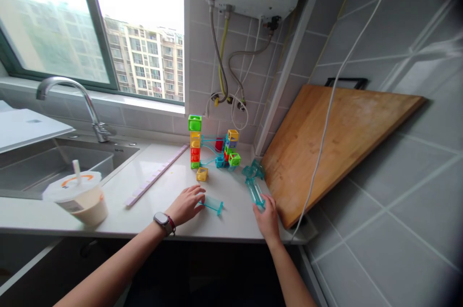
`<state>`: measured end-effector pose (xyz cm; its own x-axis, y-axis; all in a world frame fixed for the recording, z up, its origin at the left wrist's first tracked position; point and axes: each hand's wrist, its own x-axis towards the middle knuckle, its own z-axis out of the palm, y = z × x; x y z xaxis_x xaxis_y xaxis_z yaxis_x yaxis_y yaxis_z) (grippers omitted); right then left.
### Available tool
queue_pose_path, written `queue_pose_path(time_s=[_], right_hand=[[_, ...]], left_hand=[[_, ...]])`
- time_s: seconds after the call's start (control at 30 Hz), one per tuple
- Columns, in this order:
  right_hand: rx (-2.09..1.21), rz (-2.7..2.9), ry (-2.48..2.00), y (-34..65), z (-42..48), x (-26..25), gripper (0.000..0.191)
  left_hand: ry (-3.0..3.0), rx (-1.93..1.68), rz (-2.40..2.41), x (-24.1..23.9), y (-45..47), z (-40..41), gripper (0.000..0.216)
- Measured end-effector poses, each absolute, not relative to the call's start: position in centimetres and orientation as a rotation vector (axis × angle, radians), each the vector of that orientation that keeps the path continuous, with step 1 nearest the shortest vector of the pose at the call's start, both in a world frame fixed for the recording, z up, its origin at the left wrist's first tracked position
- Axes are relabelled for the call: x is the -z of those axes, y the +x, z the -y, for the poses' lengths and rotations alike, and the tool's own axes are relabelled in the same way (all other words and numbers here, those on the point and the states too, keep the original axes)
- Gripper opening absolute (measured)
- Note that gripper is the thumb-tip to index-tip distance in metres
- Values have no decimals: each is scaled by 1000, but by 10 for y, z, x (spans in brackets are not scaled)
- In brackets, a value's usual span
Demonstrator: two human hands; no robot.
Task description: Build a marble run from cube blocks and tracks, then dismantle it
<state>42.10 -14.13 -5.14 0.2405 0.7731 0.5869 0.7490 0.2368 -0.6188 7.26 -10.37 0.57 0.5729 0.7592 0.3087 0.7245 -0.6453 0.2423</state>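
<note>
My left hand [186, 205], a watch on its wrist, has its fingers curled at one end of a clear teal track piece [214, 205] low over the counter. On the right, my right hand [267, 219] grips the near end of a longer clear teal track piece [255, 192] with thumb and fingers. More teal pieces [254, 169] lie just behind it. Two towers of coloured cube blocks stand farther back, a left tower [195, 145] topped in green and a right tower [231, 147], joined by teal tracks. A loose yellow cube [201, 174] sits in front of the left tower.
A long pale strip [157, 175] lies across the counter [152, 215]. At the left are a lidded drink cup [77, 198] with a straw, a sink [119, 155] and a faucet [96, 119]. A wooden board [333, 138] leans at the right, with a white cable [327, 119] crossing before it.
</note>
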Motion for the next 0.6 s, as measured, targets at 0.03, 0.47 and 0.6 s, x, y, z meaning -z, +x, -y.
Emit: queue_pose_path(time_s=[0.03,0.47,0.6], right_hand=[[-42,1487,-1506,421,141,51,45],[-106,1391,-1534,420,148,44,42],[-121,1354,-1504,419,151,39,36]], left_hand=[[2703,-585,-1272,-8,73,104,4],[2631,-578,-1266,-17,65,115,38],[2586,-674,-1260,-18,66,119,48]])
